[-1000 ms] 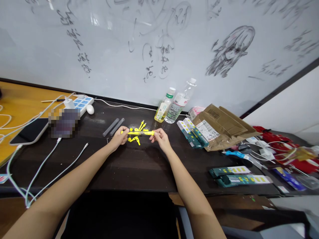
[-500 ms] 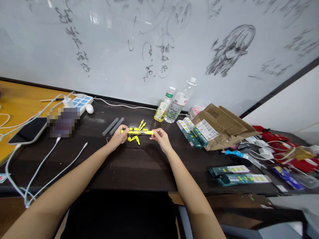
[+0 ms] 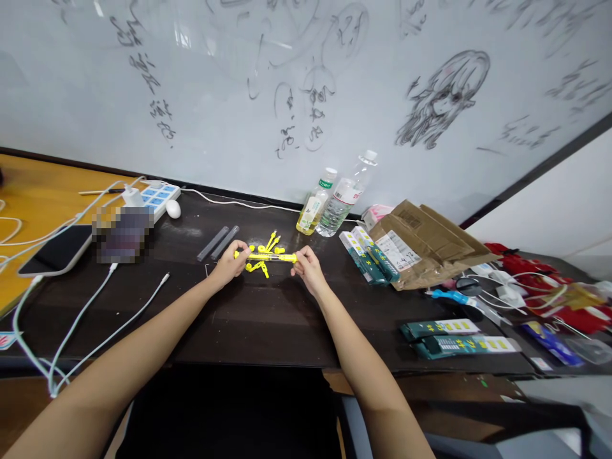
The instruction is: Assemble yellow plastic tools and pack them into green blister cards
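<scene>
Yellow-and-clear tube (image 3: 273,257) lies over the tabletop (image 3: 268,325), between front and back edges, left hand (image 3: 231,262) and right hand (image 3: 310,269) pinching opposite ends; I judge this a two-ended hold, needing steady alignment.

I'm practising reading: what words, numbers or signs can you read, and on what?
"力计", seemingly, on the nearest green box; its other print is unclear.
Too small or blurred: yellow-drink bottle, water bottle, parcel label, other green boxes, left-edge sticker, whiteboard handwriting.
</scene>
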Motion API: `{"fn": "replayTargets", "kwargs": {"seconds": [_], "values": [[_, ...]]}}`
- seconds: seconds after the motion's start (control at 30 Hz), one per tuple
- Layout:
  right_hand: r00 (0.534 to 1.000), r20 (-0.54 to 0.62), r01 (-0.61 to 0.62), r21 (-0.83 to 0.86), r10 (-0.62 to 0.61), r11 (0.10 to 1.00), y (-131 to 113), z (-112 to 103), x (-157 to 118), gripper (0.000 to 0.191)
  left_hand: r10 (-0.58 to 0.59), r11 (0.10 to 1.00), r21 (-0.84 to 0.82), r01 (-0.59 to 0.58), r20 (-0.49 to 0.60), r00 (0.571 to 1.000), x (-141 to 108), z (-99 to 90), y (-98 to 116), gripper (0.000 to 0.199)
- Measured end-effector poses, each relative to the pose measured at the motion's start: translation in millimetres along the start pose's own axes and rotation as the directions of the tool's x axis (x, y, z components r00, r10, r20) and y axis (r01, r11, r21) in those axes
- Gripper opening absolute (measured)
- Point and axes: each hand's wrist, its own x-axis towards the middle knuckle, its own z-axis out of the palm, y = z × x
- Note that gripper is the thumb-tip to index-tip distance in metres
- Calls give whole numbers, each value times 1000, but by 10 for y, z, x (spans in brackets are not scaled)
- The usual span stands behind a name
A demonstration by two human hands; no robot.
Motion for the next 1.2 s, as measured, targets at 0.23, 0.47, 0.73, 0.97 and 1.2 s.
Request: {"fn": "replayTargets", "kwargs": {"seconds": [0.23,0.47,0.73,0.97,1.2], "values": [[999,-49,0,-58,-3,998,20,24,8,41,-15,1000,-20,15,-27,1000,2,24,-1,30],[1000,-9,26,-97,-27,995,-28,-26,24,33,-73,995,-75,69,-45,996,7,44,-14,33],[995,9,102,-122,-102,987,-65,-81,25,33,-242,969,71,236,105,964,-35,14,52,39],[992,16,129,-149,-128,980,-73,-111,31,31,-166,974,173,147,100,981,-15,7,38,41],[990,23,142,-148,-140,979,-67,-123,37,31,-144,974,193,117,130,981,-23,1,12,37]]}}
